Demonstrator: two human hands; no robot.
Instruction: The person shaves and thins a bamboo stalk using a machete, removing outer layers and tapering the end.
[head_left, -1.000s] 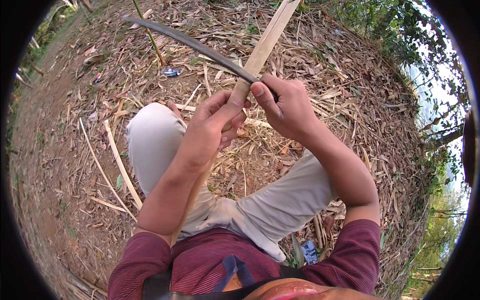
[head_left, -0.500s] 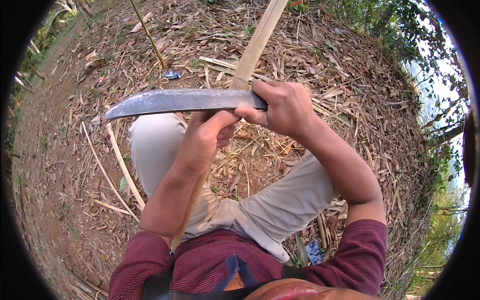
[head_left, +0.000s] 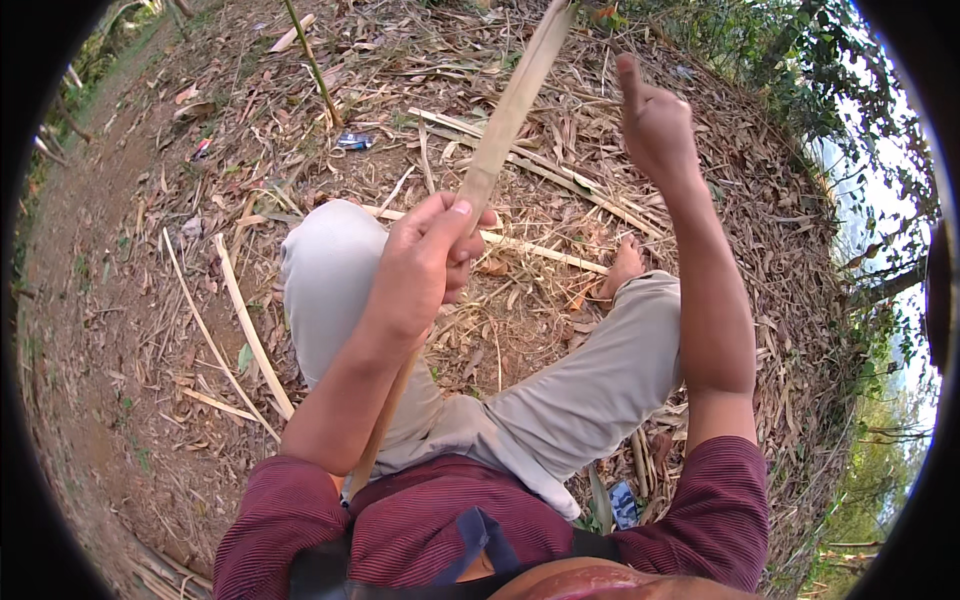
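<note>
My left hand (head_left: 420, 262) is closed around a long, pale split-bamboo strip (head_left: 508, 115), thumb lying along its face. The strip slants from the top of the view, through my fist, down beside my left forearm toward my body. Farther out to the right, my right hand (head_left: 660, 130) is raised, with the fingers curled and one digit pointing up. This is the hand that held the machete a moment earlier; its handle is hidden in the fist and the blade can hardly be made out now.
Thin bamboo strips (head_left: 545, 252) lie across the ground between my feet, and more (head_left: 252, 335) lie left of my knee. A thin green stem (head_left: 315, 65) stands ahead. Blue wrappers (head_left: 354, 141) and dry leaves litter the ground. Bushes (head_left: 800, 60) rise at the right.
My right hand has swung up and away to the right, off the strip. The machete blade no longer lies across it. My left hand has shifted slightly, still gripping the strip.
</note>
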